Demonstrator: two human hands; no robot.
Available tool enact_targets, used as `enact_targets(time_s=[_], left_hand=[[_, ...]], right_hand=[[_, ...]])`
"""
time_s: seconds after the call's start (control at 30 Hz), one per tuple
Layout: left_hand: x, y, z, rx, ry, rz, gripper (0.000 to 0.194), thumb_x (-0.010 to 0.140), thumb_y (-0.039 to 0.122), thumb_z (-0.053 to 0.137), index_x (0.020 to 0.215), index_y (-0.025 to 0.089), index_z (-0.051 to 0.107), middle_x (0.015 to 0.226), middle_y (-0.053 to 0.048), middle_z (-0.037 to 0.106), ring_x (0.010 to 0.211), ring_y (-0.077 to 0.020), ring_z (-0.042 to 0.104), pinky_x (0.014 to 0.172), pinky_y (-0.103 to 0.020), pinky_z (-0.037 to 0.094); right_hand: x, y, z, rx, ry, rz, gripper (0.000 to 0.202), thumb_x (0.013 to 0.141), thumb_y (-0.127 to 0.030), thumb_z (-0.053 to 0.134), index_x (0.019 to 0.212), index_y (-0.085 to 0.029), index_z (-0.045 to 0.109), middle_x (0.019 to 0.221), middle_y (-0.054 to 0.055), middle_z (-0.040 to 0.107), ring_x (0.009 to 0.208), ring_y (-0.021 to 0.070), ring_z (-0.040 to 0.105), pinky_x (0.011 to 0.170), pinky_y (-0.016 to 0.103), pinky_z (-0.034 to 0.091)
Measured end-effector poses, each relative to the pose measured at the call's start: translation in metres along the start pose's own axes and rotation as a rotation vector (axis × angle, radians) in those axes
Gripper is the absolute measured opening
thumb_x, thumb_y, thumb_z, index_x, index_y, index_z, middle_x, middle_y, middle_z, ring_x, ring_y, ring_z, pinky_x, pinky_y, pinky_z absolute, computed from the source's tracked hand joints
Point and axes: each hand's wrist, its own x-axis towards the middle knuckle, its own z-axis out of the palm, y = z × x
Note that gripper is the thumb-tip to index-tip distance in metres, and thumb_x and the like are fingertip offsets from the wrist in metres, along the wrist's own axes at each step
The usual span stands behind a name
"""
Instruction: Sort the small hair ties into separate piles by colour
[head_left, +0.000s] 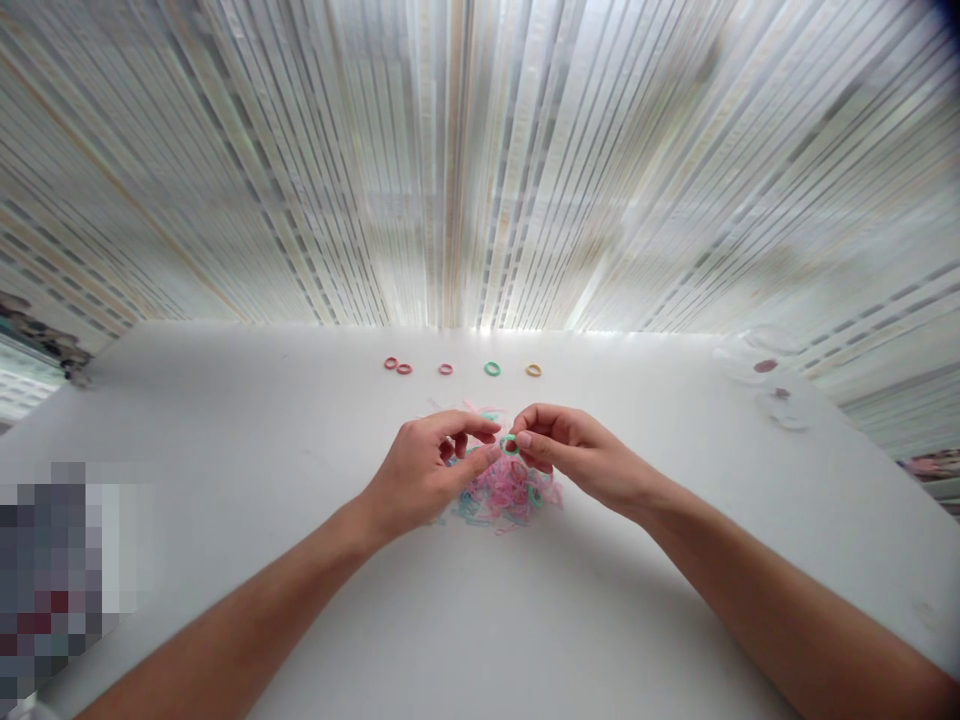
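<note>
Over a tangled pile of pink, blue and green bands (499, 490), my right hand (559, 445) pinches a small green ring (509, 444) between thumb and fingers. My left hand (442, 455) is just left of that ring, thumb and forefinger apart, with nothing visible between them. Beyond the hands, a row of rings lies on the white table (300, 420): two red rings (404, 369) side by side, a pink ring (445, 369), a larger green ring (492, 369) and a yellow ring (533, 370).
Clear round plastic pieces (784, 408) with dark reddish spots lie at the table's far right. A pixelated patch (52, 580) covers the lower left. Striped, translucent blinds (450, 180) stand behind the table's far edge.
</note>
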Motion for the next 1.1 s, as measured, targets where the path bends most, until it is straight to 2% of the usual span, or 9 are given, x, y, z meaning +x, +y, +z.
enact_targets(time_s=[0.13, 0.27, 0.47, 0.53, 0.67, 0.77, 0.87, 0.97, 1.1], left_hand=[[0.001, -0.001, 0.002, -0.092, -0.046, -0.058, 0.025, 0.087, 0.04, 0.07, 0.096, 0.019, 0.079, 0.077, -0.002, 0.072, 0.059, -0.0083, 0.048, 0.054, -0.022, 0.04], [0.001, -0.001, 0.004, -0.191, -0.094, -0.096, 0.028, 0.088, 0.042, 0.069, 0.093, 0.016, 0.078, 0.077, -0.003, 0.072, 0.061, -0.0094, 0.051, 0.054, -0.022, 0.04], [0.0, 0.0, 0.005, -0.18, -0.065, -0.112, 0.028, 0.088, 0.041, 0.068, 0.087, 0.014, 0.076, 0.074, -0.003, 0.069, 0.063, -0.0107, 0.055, 0.056, -0.022, 0.042], [0.0, 0.001, 0.006, -0.142, -0.06, -0.098, 0.027, 0.089, 0.04, 0.067, 0.087, 0.015, 0.076, 0.073, -0.002, 0.069, 0.063, -0.0105, 0.055, 0.056, -0.022, 0.042], [0.003, 0.001, -0.001, 0.037, -0.008, -0.008, 0.022, 0.09, 0.037, 0.064, 0.091, 0.019, 0.076, 0.073, 0.0, 0.071, 0.062, -0.0102, 0.056, 0.058, -0.023, 0.044], [0.01, -0.008, -0.019, 0.286, 0.111, 0.133, 0.022, 0.093, 0.035, 0.059, 0.096, 0.02, 0.075, 0.081, -0.001, 0.074, 0.067, -0.012, 0.06, 0.065, -0.024, 0.047], [0.019, -0.027, -0.041, 0.601, 0.197, 0.242, 0.023, 0.094, 0.033, 0.054, 0.093, 0.018, 0.072, 0.09, -0.005, 0.075, 0.083, -0.0181, 0.066, 0.078, -0.03, 0.049], [0.025, -0.052, -0.056, 0.774, 0.18, 0.205, 0.024, 0.095, 0.03, 0.05, 0.086, 0.018, 0.07, 0.09, -0.006, 0.073, 0.082, -0.0191, 0.065, 0.078, -0.031, 0.048], [0.027, -0.076, -0.061, 0.812, 0.155, 0.139, 0.023, 0.094, 0.029, 0.048, 0.084, 0.019, 0.066, 0.084, -0.005, 0.069, 0.074, -0.0174, 0.06, 0.071, -0.03, 0.044]], right_hand=[[-0.001, -0.003, 0.004, 0.032, 0.02, 0.012, 0.032, 0.087, -0.045, 0.075, 0.088, -0.015, 0.062, 0.069, -0.003, 0.052, 0.062, 0.0093, 0.045, 0.057, 0.025, 0.033], [-0.002, -0.005, 0.009, 0.046, 0.032, 0.008, 0.032, 0.086, -0.044, 0.075, 0.087, -0.015, 0.064, 0.068, -0.003, 0.053, 0.061, 0.0091, 0.046, 0.056, 0.024, 0.036], [-0.003, 0.001, 0.012, -0.028, 0.125, -0.072, 0.031, 0.076, -0.038, 0.086, 0.091, -0.015, 0.07, 0.08, 0.002, 0.067, 0.069, 0.0121, 0.058, 0.062, 0.026, 0.047], [-0.004, 0.004, 0.012, -0.094, 0.17, -0.099, 0.03, 0.073, -0.036, 0.088, 0.089, -0.015, 0.072, 0.078, 0.003, 0.069, 0.069, 0.0135, 0.061, 0.062, 0.026, 0.05], [-0.004, 0.004, 0.01, -0.176, 0.239, -0.088, 0.03, 0.073, -0.04, 0.086, 0.086, -0.015, 0.074, 0.071, 0.004, 0.071, 0.064, 0.0148, 0.064, 0.057, 0.027, 0.052], [0.0, 0.003, -0.001, -0.216, 0.317, -0.075, 0.032, 0.071, -0.042, 0.086, 0.085, -0.015, 0.075, 0.07, 0.005, 0.072, 0.062, 0.0166, 0.066, 0.055, 0.028, 0.053], [0.013, 0.002, -0.021, -0.298, 0.398, -0.091, 0.03, 0.072, -0.04, 0.084, 0.085, -0.014, 0.075, 0.07, 0.007, 0.073, 0.063, 0.0184, 0.068, 0.055, 0.029, 0.053], [0.035, 0.001, -0.042, -0.513, 0.508, -0.122, 0.019, 0.078, -0.034, 0.076, 0.085, -0.015, 0.076, 0.073, 0.007, 0.074, 0.065, 0.0187, 0.068, 0.058, 0.03, 0.052], [0.07, 0.0, -0.058, -0.905, 0.598, -0.146, 0.012, 0.08, -0.025, 0.07, 0.082, -0.017, 0.079, 0.078, 0.006, 0.076, 0.069, 0.0178, 0.067, 0.068, 0.031, 0.051]])
